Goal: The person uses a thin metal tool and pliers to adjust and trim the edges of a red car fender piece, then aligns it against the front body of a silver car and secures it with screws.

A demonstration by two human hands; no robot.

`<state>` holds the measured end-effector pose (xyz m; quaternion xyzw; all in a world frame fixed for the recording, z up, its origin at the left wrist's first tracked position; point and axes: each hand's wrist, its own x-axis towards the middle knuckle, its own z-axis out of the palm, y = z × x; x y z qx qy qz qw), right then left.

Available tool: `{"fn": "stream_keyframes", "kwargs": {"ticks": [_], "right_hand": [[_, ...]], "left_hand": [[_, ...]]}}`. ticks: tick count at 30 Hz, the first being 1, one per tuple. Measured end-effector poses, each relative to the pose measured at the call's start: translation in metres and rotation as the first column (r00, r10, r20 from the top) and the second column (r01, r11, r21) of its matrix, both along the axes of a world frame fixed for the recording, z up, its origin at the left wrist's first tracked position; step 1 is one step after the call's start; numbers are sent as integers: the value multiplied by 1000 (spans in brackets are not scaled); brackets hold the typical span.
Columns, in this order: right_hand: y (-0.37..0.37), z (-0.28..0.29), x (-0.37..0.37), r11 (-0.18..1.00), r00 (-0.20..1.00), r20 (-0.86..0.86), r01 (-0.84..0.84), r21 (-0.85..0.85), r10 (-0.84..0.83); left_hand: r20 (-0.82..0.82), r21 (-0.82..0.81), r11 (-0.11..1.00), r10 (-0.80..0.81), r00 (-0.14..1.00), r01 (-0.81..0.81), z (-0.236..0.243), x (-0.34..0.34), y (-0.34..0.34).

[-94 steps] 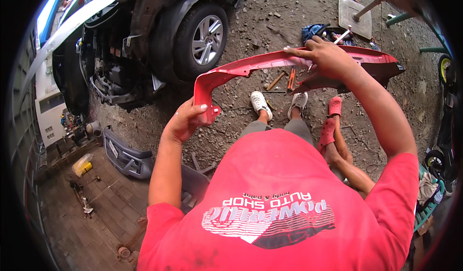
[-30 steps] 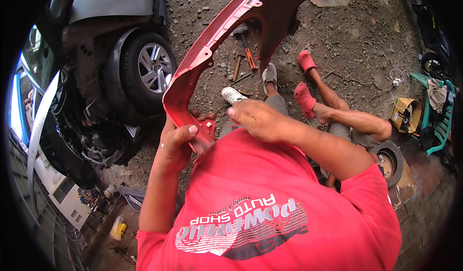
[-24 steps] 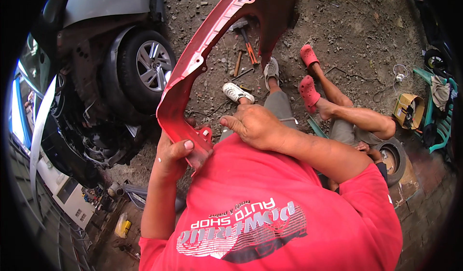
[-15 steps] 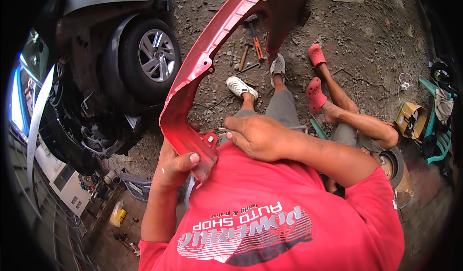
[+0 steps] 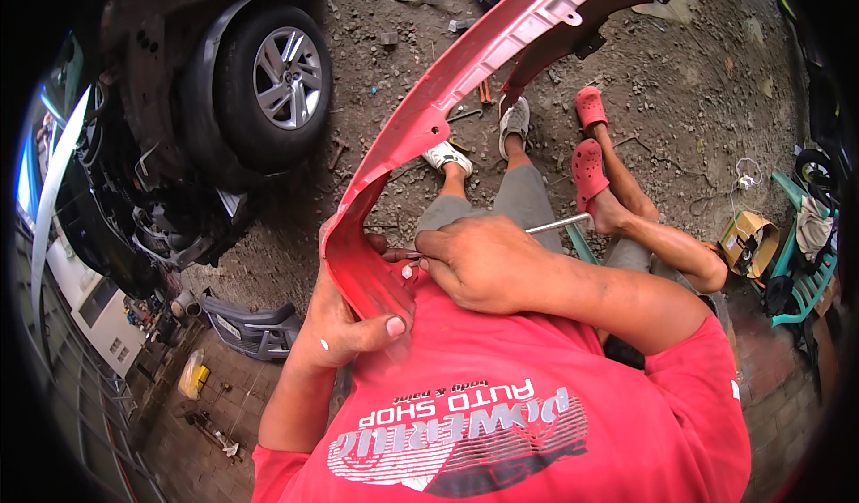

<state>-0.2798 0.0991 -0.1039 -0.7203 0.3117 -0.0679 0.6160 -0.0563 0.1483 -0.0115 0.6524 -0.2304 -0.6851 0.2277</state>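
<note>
A red car fender (image 5: 420,100) rises from my lap, its narrow end against my red shirt. My left hand (image 5: 344,324) is wrapped round that lower end, with the thumb on its inner face and fingers behind it. Curled close to the fender's tab, my right hand (image 5: 483,261) grips a thin metal rod (image 5: 559,225). The rod's bent end sticks out to the right past the knuckles. Its tip shows near the tab, beside a small pale piece (image 5: 409,271). Whether tip and tab touch I cannot tell.
At left stands a dark car with its wheel (image 5: 286,78) and front end exposed. A grey bumper piece (image 5: 250,324) lies below it. Another person's legs with red clogs (image 5: 588,167) are at right, near a cardboard box (image 5: 750,242) and a green plastic chair (image 5: 805,288).
The fender has swung to the right and now hides most of the hammer on the ground. More of the rod shows beyond my right hand. My left thumb has shifted right along with the fender.
</note>
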Motion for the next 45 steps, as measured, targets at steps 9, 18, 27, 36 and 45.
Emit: {"fn": "stream_keyframes", "kwargs": {"ticks": [9, 18, 27, 36, 45], "right_hand": [[-7, 7, -13, 993, 999, -10, -38, 113, 39], [-7, 10, -18, 989, 998, -27, -48, 141, 52], [11, 9, -12, 992, 996, -91, -16, 125, 27], [8, 15, -9, 989, 998, -68, -4, 145, 14], [8, 21, -6, 998, 995, -97, -2, 64, 8]], "left_hand": [[-146, -100, 991, -98, 984, 84, -9, -7, 0], [-142, -90, 991, -108, 984, 96, -5, -14, -4], [-114, -127, 989, -85, 990, 71, -12, -19, -1], [-53, -31, 999, -45, 998, 43, -4, -18, 2], [-50, -45, 998, -56, 997, 54, -8, -10, 3]]}}
